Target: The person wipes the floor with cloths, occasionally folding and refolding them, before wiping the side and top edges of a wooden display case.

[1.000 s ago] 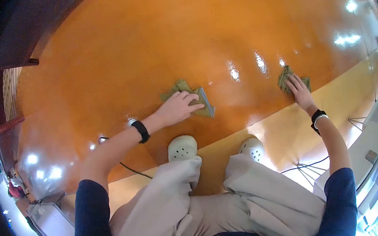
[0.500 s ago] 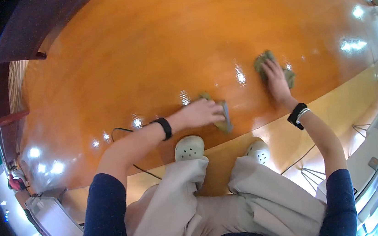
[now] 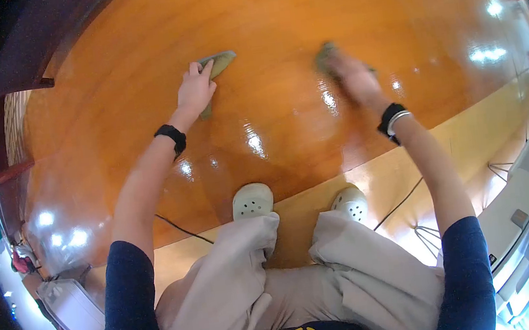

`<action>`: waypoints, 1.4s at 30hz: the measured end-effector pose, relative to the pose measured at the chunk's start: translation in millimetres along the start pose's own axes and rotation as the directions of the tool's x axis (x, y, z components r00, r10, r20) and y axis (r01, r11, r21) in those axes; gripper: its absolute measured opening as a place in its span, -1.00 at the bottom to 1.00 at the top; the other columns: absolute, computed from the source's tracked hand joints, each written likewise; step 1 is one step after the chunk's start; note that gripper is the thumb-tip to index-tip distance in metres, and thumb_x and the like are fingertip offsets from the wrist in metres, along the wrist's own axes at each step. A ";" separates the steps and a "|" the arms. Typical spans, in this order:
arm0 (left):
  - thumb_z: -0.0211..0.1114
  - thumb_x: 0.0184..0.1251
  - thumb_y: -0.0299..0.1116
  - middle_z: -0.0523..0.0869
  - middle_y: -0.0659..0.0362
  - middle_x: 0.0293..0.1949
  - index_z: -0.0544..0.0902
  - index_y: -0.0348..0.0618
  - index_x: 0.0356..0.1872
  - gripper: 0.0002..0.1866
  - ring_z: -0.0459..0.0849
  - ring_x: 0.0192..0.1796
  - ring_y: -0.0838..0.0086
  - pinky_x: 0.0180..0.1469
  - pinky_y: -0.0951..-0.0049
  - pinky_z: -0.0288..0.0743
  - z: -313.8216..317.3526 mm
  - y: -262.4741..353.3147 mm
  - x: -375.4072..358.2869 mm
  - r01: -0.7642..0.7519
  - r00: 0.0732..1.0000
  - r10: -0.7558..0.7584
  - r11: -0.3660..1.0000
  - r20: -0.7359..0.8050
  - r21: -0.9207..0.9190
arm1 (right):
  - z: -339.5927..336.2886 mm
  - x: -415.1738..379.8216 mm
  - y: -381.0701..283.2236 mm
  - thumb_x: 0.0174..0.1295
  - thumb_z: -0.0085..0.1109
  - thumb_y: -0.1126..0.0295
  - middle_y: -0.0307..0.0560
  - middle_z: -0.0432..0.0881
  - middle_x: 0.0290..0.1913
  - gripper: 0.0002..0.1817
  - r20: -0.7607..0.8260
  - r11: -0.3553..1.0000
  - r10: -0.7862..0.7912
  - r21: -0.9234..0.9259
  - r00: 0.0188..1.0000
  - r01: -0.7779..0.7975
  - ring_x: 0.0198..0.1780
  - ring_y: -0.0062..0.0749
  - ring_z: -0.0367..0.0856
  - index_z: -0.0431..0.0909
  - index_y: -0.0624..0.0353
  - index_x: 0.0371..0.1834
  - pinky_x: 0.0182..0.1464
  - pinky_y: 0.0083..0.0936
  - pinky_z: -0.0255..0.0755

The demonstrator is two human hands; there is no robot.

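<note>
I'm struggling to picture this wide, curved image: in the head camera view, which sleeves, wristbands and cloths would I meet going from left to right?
Left sleeve → left black wristband → left cloth → right cloth → right black wristband → right sleeve.

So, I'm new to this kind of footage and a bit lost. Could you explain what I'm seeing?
No robot here: just a person wearing one head camera, which takes every picture, looking forward and down. That's why pale trousers and pale shoes show too. The bare left hand holds a greenish cloth at the shiny orange-brown floor. The bare right hand is over a second cloth, but blur hides its grip. A dark cord lies nearby.
</note>
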State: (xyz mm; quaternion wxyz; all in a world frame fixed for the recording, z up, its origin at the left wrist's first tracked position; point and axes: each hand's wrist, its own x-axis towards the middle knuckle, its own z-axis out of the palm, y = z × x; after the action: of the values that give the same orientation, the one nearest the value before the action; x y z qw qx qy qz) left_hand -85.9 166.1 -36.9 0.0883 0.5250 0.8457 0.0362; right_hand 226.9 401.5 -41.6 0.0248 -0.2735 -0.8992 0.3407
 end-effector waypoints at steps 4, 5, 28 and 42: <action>0.16 0.13 -0.40 0.38 0.07 -0.01 0.39 0.06 0.20 -0.48 0.45 -0.02 0.14 0.01 0.25 0.45 -8.4 11.4 -22.6 -0.018 1.000 0.018 1.000 -0.011 -0.007 | -55.8 -31.4 135.6 0.23 -0.19 0.47 0.01 0.28 0.30 -0.50 -0.353 0.736 0.124 -0.594 0.927 -0.325 0.28 -0.04 0.27 0.24 -0.03 0.28 0.28 -0.22 0.20; 0.18 0.12 -0.41 0.38 0.08 -0.02 0.40 0.06 0.20 -0.47 0.44 -0.01 0.15 0.00 0.25 0.45 -5.6 9.3 -28.0 -0.056 0.998 0.056 0.998 -0.029 -0.023 | -58.1 -40.3 154.9 0.22 -0.18 0.48 0.00 0.30 0.28 -0.49 -0.452 0.659 0.227 -0.580 0.862 -0.478 0.27 -0.02 0.27 0.24 -0.05 0.29 0.26 -0.19 0.23; 0.25 0.07 -0.40 0.38 0.14 -0.07 0.45 0.10 0.15 -0.47 0.42 -0.02 0.22 -0.04 0.30 0.47 7.5 6.5 -65.5 -0.137 0.984 0.130 0.989 -0.120 -0.052 | 79.0 21.5 -84.8 0.14 -0.05 0.38 -0.08 0.35 0.23 -0.57 -0.008 0.697 -0.549 -0.556 0.836 0.452 0.12 -0.26 0.41 0.39 0.00 0.15 0.02 -0.35 0.39; 0.20 0.12 -0.36 0.38 0.08 -0.02 0.32 -0.04 0.25 -0.41 0.44 0.00 0.17 -0.02 0.28 0.49 -11.6 12.7 -52.3 -0.111 0.991 0.109 0.994 0.073 0.016 | -25.8 -19.1 75.8 0.15 -0.13 0.49 -0.19 0.23 0.33 -0.40 -0.352 0.667 0.106 -0.669 0.930 -0.329 0.23 -0.04 0.28 0.20 -0.16 0.33 0.27 -0.22 0.21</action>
State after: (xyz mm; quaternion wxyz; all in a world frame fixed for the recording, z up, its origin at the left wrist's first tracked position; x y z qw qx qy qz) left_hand -54.2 125.4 -17.7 0.1112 0.5727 0.8121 0.0136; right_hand 285.1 454.1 -66.6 0.0032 -0.4135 -0.9070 -0.0797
